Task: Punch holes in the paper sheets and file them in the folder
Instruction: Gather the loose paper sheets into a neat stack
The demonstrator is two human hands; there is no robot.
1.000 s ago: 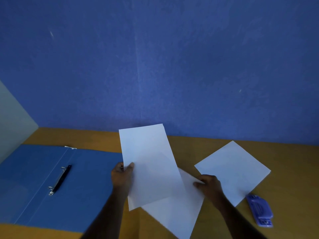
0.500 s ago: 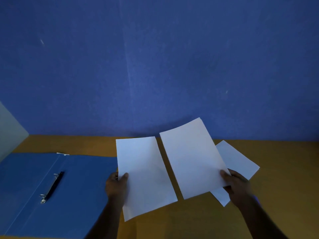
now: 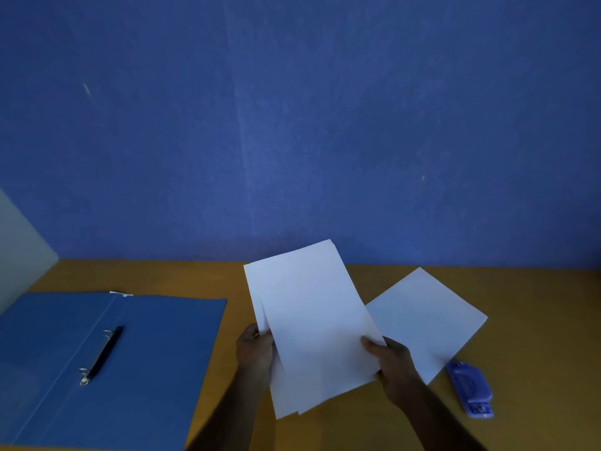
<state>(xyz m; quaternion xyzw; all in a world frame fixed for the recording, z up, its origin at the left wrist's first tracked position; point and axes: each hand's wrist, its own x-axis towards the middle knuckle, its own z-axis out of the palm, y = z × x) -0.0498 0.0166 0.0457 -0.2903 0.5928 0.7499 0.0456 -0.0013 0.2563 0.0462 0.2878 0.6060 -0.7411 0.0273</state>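
Two white paper sheets are stacked together and held above the wooden table. My left hand grips their left edge and my right hand grips their right edge. A third white sheet lies flat on the table to the right, partly behind my right hand. An open blue ring folder lies at the left, with its black ring clip near the spine. A purple hole punch sits on the table at the lower right, beside the loose sheet's corner.
A blue wall rises right behind the table's far edge. A pale panel stands at the far left, above the folder.
The two sheets, held apart side by side half a second ago, have been brought together into one overlapping stack between my hands. The hole punch has come back into view.
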